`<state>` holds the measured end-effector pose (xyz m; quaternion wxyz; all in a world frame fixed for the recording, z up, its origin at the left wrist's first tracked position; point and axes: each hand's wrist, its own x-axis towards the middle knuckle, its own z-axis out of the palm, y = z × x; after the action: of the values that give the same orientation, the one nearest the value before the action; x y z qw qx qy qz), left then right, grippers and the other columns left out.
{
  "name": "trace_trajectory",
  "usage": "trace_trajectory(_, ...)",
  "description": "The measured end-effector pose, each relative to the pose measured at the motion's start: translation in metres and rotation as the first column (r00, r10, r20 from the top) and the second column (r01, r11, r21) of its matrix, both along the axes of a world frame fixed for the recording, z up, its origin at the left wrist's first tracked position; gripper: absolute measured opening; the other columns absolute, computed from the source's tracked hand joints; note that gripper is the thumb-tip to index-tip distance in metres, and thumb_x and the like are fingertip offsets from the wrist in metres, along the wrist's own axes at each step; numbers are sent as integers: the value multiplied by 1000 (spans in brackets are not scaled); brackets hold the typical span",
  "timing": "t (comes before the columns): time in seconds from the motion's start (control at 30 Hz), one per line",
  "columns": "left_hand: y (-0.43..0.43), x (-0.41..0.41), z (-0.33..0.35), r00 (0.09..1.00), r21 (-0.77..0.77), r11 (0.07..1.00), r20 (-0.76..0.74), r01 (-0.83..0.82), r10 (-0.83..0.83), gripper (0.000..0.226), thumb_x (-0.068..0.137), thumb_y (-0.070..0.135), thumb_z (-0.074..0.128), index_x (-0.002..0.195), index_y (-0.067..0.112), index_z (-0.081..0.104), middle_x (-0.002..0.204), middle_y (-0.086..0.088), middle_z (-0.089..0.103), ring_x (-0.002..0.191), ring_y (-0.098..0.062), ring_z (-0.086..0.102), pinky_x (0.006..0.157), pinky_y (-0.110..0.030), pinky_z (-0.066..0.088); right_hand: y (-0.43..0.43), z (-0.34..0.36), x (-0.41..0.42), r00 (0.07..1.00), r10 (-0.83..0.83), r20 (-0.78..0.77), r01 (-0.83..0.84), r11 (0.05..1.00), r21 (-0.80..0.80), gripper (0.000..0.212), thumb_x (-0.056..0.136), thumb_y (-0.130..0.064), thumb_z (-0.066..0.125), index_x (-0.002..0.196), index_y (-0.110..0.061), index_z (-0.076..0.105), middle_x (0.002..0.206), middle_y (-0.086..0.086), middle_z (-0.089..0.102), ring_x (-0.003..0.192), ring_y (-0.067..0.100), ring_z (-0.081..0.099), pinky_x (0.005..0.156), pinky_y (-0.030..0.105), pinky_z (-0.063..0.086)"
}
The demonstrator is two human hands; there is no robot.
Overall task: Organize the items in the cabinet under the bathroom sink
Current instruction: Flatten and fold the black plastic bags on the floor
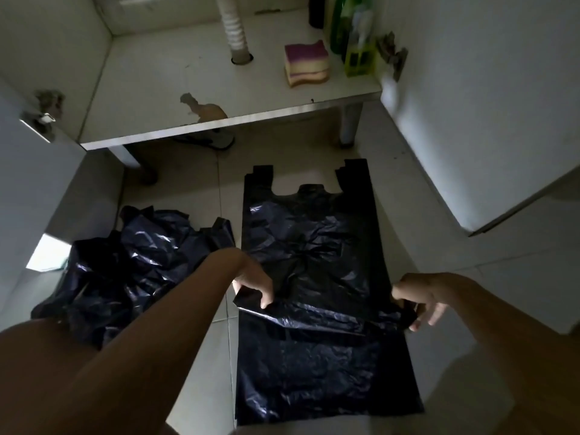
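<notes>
Pinching opposite edges, the left hand [253, 285] and right hand [419, 301] grip the flattened black bag [314, 246] — probably folding it on the floor [439, 246].

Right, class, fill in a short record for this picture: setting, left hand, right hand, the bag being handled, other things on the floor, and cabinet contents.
setting: tiled floor in front of an open cabinet
left hand: grips the left end of a fold in the black bag
right hand: pinches the right end of that fold
bag state: spread flat on the floor, handles toward the cabinet
floor, left: heap of crumpled bags
cabinet contents: drain pipe, stacked sponges, bottles at right
</notes>
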<state>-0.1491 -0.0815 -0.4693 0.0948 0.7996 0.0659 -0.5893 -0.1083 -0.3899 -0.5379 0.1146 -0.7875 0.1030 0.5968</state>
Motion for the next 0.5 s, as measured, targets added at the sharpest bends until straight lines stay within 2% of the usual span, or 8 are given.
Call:
trace_trajectory(0.07, -1, -2, -1, 1000, -4, 1000, 10, -4, 4, 49, 91, 23, 63, 138, 14, 52, 150, -10, 37, 131, -29, 46, 47, -15, 46, 2, -1, -3, 999, 45, 18, -45, 999, -12, 35, 91, -27, 40, 109, -10, 65, 91, 9, 78, 88, 21, 76, 96, 39, 52)
trace_trajectory(0.2, -3, -11, -11, 999, -11, 1000, -45, 4, -4, 45, 91, 24, 63, 134, 16, 56, 143, -9, 40, 129, -28, 49, 44, -14, 47, 5, -2, -6, 991, 129, 25, -129, 991, -23, 31, 88, -28, 41, 104, -15, 65, 86, 3, 78, 82, 17, 76, 99, 42, 50)
trace_trajectory(0.3, -8, -22, -23, 995, -19, 999, -86, 40, -42, 44, 94, 22, 60, 137, 15, 54, 148, -8, 38, 132, -25, 47, 63, -16, 47, 2, -11, -10, 987, 159, 24, -158, 986, -46, 32, 85, -30, 43, 104, -17, 64, 86, 2, 78, 81, 17, 76, 97, 43, 50)
trace_trajectory(0.37, -10, -27, -31, 991, -33, 998, -120, 48, -52, 43, 96, 21, 58, 138, 14, 53, 144, -7, 44, 128, -22, 49, 75, -21, 46, 0, -16, -14, 988, 153, 29, -152, 987, -49, 31, 90, -33, 42, 111, -18, 60, 95, 4, 77, 85, 18, 76, 94, 40, 52)
trace_trajectory(0.43, -9, -31, -40, 986, -42, 998, -159, 36, -42, 43, 96, 23, 58, 138, 14, 53, 141, -5, 50, 126, -20, 51, 73, -19, 46, 2, -15, -18, 986, 161, 29, -160, 985, -59, 31, 95, -31, 43, 115, -14, 60, 104, 8, 75, 91, 21, 75, 77, 28, 54)
trace_trajectory(0.5, -8, -36, -49, 980, -46, 999, -197, 28, -37, 46, 96, 27, 59, 140, 14, 51, 148, -6, 46, 132, -22, 49, 76, -19, 45, -2, -23, -22, 986, 167, 23, -165, 984, -67, 23, 96, -24, 46, 102, -8, 61, 97, 12, 72, 83, 25, 72, 55, 20, 46)
